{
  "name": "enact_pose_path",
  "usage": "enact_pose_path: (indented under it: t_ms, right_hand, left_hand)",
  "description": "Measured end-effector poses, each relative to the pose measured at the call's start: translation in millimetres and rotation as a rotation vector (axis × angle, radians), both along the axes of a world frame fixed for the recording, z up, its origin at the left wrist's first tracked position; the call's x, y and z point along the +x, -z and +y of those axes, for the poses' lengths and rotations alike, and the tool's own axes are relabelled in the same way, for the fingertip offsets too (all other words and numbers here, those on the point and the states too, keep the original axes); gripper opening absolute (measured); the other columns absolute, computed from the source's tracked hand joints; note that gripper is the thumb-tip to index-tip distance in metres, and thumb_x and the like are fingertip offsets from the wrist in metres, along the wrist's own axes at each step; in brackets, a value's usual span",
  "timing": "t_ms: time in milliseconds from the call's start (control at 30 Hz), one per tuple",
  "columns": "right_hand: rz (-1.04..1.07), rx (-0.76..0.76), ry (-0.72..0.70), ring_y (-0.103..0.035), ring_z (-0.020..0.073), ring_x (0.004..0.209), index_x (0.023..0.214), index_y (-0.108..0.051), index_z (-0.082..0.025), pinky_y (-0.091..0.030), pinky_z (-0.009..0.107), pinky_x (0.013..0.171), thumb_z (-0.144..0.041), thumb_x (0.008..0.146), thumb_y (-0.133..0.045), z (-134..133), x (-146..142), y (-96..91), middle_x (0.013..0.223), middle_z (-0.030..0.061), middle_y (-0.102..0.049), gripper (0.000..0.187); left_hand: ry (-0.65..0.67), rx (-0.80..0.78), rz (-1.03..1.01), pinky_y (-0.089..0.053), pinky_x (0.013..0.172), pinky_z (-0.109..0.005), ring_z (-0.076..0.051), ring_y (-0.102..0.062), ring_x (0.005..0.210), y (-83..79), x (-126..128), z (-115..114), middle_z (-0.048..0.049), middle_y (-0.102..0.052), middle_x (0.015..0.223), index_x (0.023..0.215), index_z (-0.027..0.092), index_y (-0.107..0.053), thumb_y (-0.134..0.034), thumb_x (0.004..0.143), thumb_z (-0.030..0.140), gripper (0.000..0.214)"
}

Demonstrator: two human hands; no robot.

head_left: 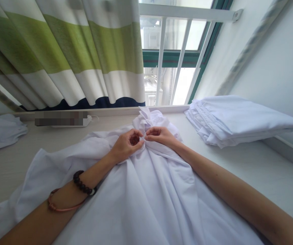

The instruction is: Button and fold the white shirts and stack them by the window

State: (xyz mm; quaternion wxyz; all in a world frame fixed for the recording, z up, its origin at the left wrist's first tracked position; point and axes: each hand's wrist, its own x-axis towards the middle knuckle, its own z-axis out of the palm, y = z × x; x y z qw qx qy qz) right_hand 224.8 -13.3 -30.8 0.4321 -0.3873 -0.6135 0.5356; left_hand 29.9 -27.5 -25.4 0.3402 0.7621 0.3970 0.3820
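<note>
A large white garment (146,197) with what looks like a collar at its far end lies spread in loose folds in front of me. My left hand (127,144) pinches the cloth just below that collar, thumb against fingertips. From the other side, my right hand (160,135) grips the same spot, its fingers pressed together and almost meeting the left ones. Whatever small part of the cloth sits between the fingertips is too hidden to make out. A dark beaded bracelet and a reddish bangle circle my left wrist and forearm.
At the right rests a folded stack of white cloth (238,117). More white cloth (2,131) lies at the far left. A blurred-out object (61,119) sits by the back ledge. Behind hang a striped curtain (85,44) and white window bars (180,61).
</note>
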Motion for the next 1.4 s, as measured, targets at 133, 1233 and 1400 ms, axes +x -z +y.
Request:
enact_pose_path:
  t_ms: [133,1233,1400]
  right_hand:
    - [0.003,0.007,0.017,-0.06,0.0123,0.07,0.079,-0.068,-0.016,-0.045,0.025,0.068,-0.028,0.061,-0.077,-0.5,0.9,-0.3,0.073,-0.0012,-0.067,0.023]
    - [-0.006,0.063,0.01,-0.063,0.0141,0.075,0.081,-0.069,-0.016,-0.049,0.027,0.073,-0.033,0.062,-0.079,-3.4,1.5,1.0,0.08,0.0018,-0.069,0.028]
    - [-0.041,-0.055,-0.002,-0.057,0.0092,0.061,0.084,-0.072,-0.017,-0.042,0.021,0.056,-0.027,0.065,-0.076,-0.9,6.9,-2.5,0.075,-0.0001,-0.069,0.022]
  left_hand:
    - [0.019,-0.082,-0.048,-0.045,0.062,-0.02,-0.01,-0.055,0.065,-0.4,-1.2,1.9,0.0019,-0.06,0.074,0.089,0.016,-0.06,-0.07,0.074,0.034,0.026]
    - [-0.025,-0.34,-0.068,-0.05,0.061,-0.022,-0.011,-0.061,0.059,-13.0,0.6,2.7,0.001,-0.067,0.064,0.076,0.016,-0.069,-0.077,0.065,0.036,0.025]
    - [-0.032,-0.375,-0.103,-0.05,0.06,-0.022,-0.011,-0.06,0.058,-10.1,0.5,4.4,0.0016,-0.067,0.064,0.077,0.015,-0.067,-0.079,0.061,0.036,0.029]
